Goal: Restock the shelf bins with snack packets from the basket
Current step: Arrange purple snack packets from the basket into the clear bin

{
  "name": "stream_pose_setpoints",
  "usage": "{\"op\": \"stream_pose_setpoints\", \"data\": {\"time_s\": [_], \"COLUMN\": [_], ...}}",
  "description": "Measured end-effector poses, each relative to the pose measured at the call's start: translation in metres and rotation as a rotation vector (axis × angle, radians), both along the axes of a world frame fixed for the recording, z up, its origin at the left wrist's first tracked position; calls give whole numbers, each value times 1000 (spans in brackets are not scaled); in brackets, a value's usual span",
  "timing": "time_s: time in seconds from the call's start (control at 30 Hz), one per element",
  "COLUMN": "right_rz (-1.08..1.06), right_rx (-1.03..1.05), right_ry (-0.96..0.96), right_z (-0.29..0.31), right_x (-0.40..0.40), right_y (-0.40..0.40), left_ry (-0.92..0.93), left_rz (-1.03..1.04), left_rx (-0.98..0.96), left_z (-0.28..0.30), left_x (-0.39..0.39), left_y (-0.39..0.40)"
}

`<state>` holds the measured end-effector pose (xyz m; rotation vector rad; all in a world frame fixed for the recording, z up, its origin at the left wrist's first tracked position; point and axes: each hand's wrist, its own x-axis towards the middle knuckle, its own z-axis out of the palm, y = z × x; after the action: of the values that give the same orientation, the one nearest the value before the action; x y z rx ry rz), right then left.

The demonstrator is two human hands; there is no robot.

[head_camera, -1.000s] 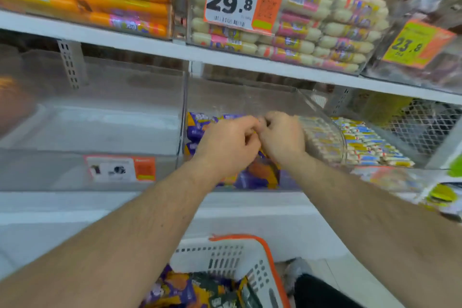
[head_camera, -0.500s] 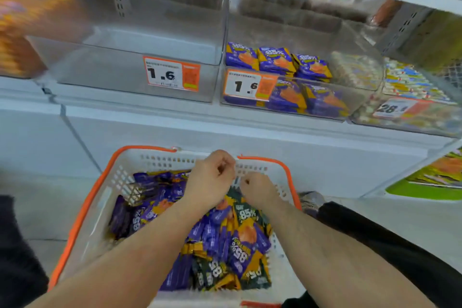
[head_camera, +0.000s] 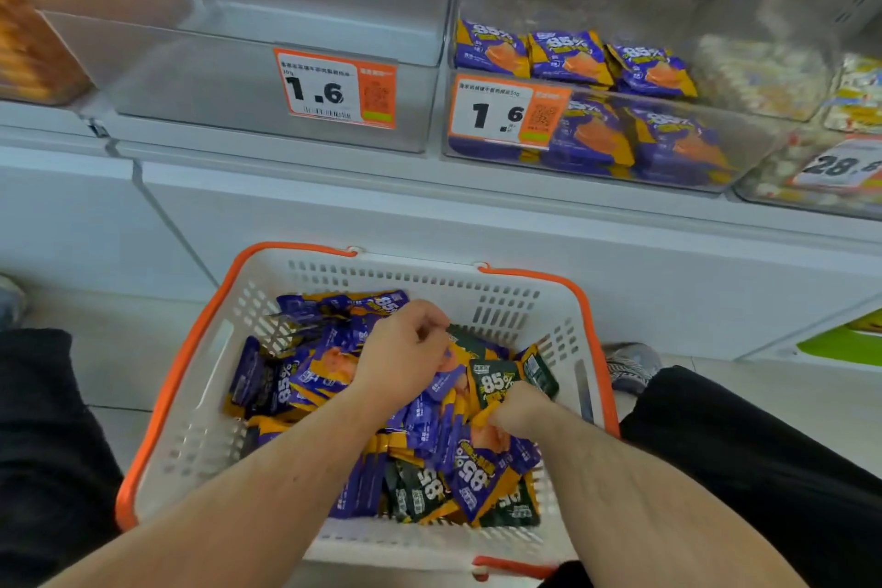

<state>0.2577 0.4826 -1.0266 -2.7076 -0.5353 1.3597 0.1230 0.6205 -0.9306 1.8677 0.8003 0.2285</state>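
A white basket with an orange rim (head_camera: 506, 296) stands on the floor below the shelf, filled with purple snack packets (head_camera: 477, 477) and several dark green ones. My left hand (head_camera: 405, 356) lies on the pile near the basket's middle, fingers curled down among purple packets; what they hold is hidden. To its right, my right hand (head_camera: 518, 411) pinches the lower edge of a dark green packet (head_camera: 494, 384). On the shelf above, a clear bin (head_camera: 744, 158) on the right holds rows of purple packets (head_camera: 568, 57).
A clear bin (head_camera: 215, 81) with a 1.6 price tag (head_camera: 334, 88) sits left of the purple-packet bin and shows no packets. More bins with other goods flank both. My dark-trousered knees frame the basket, and a shoe (head_camera: 630, 360) shows at its right.
My view dropped from the shelf to the basket. Both hands left the purple-packet bin and came down into the basket, where the right hand took hold of a green packet.
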Motion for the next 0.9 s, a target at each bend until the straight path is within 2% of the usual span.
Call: {"op": "stream_pose_setpoints", "data": {"time_s": [0.13, 0.3, 0.4, 0.5, 0.6, 0.63, 0.7, 0.77, 0.83, 0.9], "right_rz": [136, 354, 340, 100, -333, -461, -632, -700, -716, -652], "right_rx": [-10, -59, -8, 186, 554, 687, 904, 1016, 1050, 1015], "right_ry": [-241, -177, -190, -136, 46, 118, 264, 363, 373, 193], "right_z": [14, 50, 89, 133, 174, 186, 203, 211, 213, 218], "right_x": [-3, 1, 8, 12, 5, 0, -11, -23, -34, -42], "right_y": [5, 21, 32, 35, 35, 35, 37, 38, 40, 40], "left_ry": [-41, -147, -155, -121, -134, -133, -146, -194, -329, -456], "left_rz": [69, 210, 230, 198, 265, 307, 400, 400, 381, 376], "left_rx": [-138, -366, -406, -404, -420, -462, -673, -835, -863, -804], "left_z": [4, 18, 22, 28, 35, 39, 44, 49, 57, 71], "left_x": [-4, -5, -9, -13, -17, -19, -22, -23, -23, -23], "left_y": [-6, -5, -7, -13, -15, -14, -6, 1, 8, 15]}}
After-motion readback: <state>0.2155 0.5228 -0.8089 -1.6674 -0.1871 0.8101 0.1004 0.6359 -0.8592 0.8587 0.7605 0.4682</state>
